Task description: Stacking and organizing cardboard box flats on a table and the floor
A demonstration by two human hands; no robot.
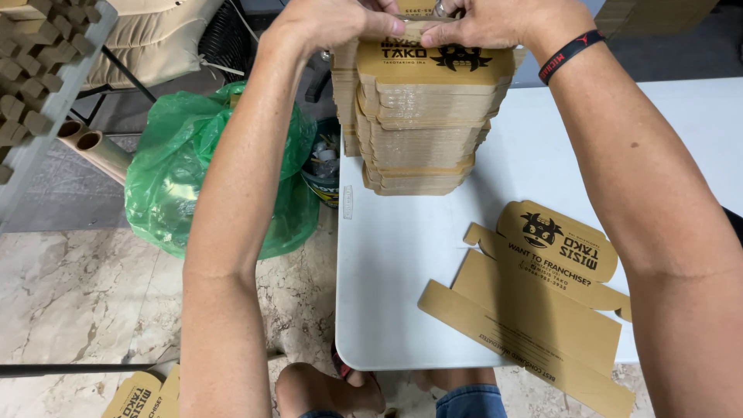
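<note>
Table [402, 310]: white, holds all the box work; its far edge is cut off by the frame top.
Stack [422, 131]: tall pile of folded brown boxes at the table's far left part; many boxes look done, judging by its height.
Flat blank [542, 302]: one unfolded brown cutout lies on the table's near right edge, overhanging it; by the look of it, not yet folded.
Top box [433, 62]: sits on the stack, under both hands; whether its flap is tucked I cannot tell.
Left hand [333, 19]: fingers curled narrow, pinching the top box's far left edge.
Right hand [495, 19]: fingers narrow, pressing the same box's far right edge; black wristband [569, 54] on the wrist.
Green bag [209, 170]: on the floor left of the table, contents not readable.
Floor blanks [143, 395]: more cutouts below the table's left, cut off by the frame.
Hidden: fingertips run past the frame top; the stack's back side and count are unclear.
</note>
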